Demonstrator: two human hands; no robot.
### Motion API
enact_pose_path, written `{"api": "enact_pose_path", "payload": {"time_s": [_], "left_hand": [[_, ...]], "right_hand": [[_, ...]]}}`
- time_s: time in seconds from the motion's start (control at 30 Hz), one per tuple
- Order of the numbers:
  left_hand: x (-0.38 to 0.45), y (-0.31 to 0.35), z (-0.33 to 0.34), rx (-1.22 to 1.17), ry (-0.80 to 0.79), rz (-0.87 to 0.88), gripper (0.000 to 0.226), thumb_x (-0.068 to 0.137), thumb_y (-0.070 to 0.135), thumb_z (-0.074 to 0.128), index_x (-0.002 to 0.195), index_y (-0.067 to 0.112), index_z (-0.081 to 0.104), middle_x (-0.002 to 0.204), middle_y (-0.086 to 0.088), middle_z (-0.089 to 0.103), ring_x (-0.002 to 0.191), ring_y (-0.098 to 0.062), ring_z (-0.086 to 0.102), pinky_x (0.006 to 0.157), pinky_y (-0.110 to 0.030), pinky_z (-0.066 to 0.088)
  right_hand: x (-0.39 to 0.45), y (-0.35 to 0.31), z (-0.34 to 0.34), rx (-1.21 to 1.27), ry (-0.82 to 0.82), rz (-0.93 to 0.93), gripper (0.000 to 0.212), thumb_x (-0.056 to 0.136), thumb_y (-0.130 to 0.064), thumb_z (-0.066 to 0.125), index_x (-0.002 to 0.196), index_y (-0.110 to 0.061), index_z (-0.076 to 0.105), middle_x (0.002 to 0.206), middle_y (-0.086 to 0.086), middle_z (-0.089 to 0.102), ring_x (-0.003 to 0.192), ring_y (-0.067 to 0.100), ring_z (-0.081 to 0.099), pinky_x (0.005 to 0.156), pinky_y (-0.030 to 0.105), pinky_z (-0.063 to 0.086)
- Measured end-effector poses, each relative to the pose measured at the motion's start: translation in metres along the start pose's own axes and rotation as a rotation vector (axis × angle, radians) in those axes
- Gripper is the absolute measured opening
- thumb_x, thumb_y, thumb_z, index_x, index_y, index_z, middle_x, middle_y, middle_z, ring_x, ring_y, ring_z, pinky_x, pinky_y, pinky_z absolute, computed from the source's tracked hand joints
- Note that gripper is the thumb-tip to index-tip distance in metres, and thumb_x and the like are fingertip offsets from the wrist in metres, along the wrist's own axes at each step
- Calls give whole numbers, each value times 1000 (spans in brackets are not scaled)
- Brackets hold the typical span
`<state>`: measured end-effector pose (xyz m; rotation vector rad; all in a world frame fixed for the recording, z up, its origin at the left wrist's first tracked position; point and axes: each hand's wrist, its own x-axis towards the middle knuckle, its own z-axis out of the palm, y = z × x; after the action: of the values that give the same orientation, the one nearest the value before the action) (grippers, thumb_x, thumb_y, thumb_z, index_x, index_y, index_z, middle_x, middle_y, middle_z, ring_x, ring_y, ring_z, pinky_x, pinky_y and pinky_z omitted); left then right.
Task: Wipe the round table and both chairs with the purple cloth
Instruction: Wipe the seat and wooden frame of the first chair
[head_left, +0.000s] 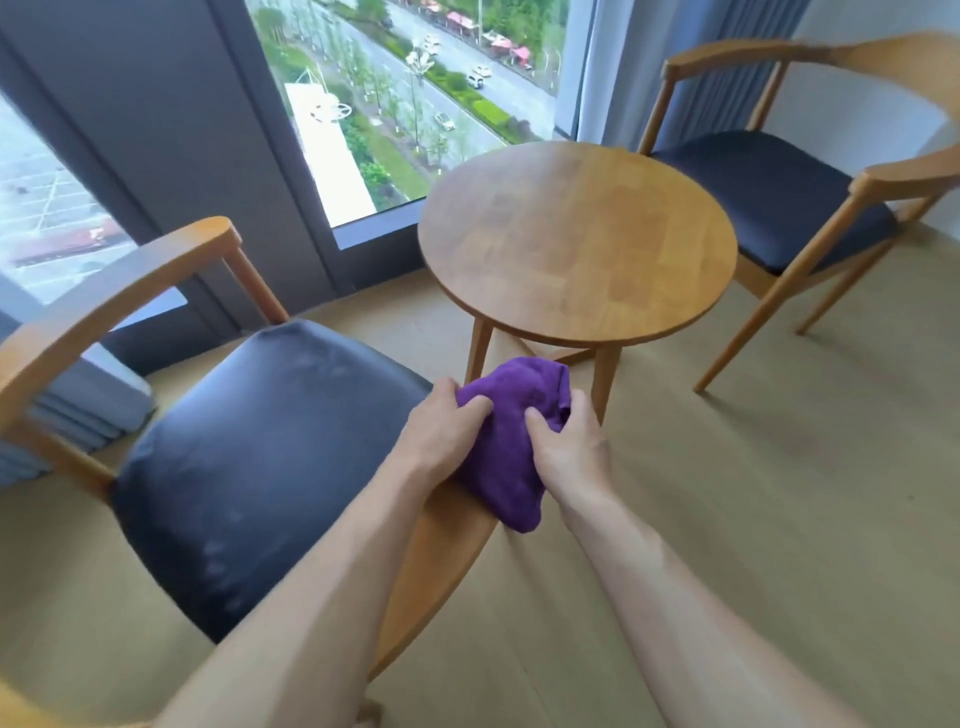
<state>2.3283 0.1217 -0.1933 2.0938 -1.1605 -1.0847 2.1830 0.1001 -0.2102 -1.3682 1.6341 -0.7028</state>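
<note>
The purple cloth (511, 436) is bunched over the wooden armrest of the near chair (244, 447), which has a dark padded seat. My left hand (441, 431) grips the cloth's left side with curled fingers. My right hand (566, 447) grips its right side, thumb dug into the fabric. The round wooden table (576, 239) stands just beyond the hands, its top bare. The second chair (779, 197) stands at the far right behind the table.
A floor-to-ceiling window (415, 93) with dark frames runs along the back, close behind the near chair and table. Curtains (727, 78) hang at the back right. Light wooden floor (779, 493) lies open to the right of my arms.
</note>
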Motion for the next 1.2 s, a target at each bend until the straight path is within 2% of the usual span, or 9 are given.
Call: {"api": "enact_pose_path", "payload": {"time_s": [0.17,0.27,0.37,0.47,0.63,0.73,0.87,1.03,1.2], "left_hand": [[15,-13,-38,-285,-256,-115,57,54,53,82,91,15,60,88,-3,70,83,-22,58,67,-34,38],[21,-17,-44,-272,-290,-81,55,57,47,86,93,14,61,95,-7,72,84,-22,61,68,-32,41],[27,-7,-49,-175,-227,87,48,59,46,84,88,17,61,94,-8,74,81,-19,65,64,-31,45],[41,8,-56,-46,-260,153,38,66,55,78,82,24,63,77,7,66,71,-9,58,58,-26,40],[45,21,-10,66,-320,137,54,99,57,38,127,15,57,122,-9,65,107,-25,61,94,-38,47],[34,17,14,181,-108,183,63,97,64,27,121,12,54,115,-15,65,101,-33,59,82,-38,40],[35,5,8,169,-95,211,69,94,70,30,118,11,54,110,-15,65,88,-28,54,78,-37,40],[20,-7,-1,190,-166,263,63,95,67,34,120,11,49,118,-19,64,105,-37,60,84,-40,43],[-31,-43,-20,228,-216,319,49,94,68,35,102,20,44,101,-12,68,94,-37,64,85,-48,52]], "right_hand": [[17,-6,-15,-114,18,45,50,77,-39,77,117,-18,57,102,-6,58,93,16,53,78,24,37],[15,-9,-20,-136,25,20,45,76,-34,79,114,-18,62,107,-3,65,94,16,57,78,24,38],[10,-15,-26,-105,142,-81,33,77,-22,77,105,-23,59,101,-6,64,94,17,60,73,21,39],[7,-16,-28,-260,265,-87,57,80,-21,72,131,-30,47,125,1,50,112,24,54,91,30,45],[-6,-17,18,-90,1,-14,50,104,-28,38,153,-27,30,157,4,35,145,23,30,119,37,24],[-3,-21,37,39,120,137,47,103,-46,29,148,-30,36,151,4,43,137,26,38,110,35,32],[1,-25,45,-45,227,231,45,100,-53,30,139,-31,42,136,10,54,122,31,51,89,33,35],[-30,-29,50,-111,260,195,50,104,-42,34,150,-25,30,148,12,44,134,30,41,104,34,34],[-100,-21,75,-100,343,240,56,104,-40,35,155,-23,18,153,10,36,137,26,39,103,31,35]]}}
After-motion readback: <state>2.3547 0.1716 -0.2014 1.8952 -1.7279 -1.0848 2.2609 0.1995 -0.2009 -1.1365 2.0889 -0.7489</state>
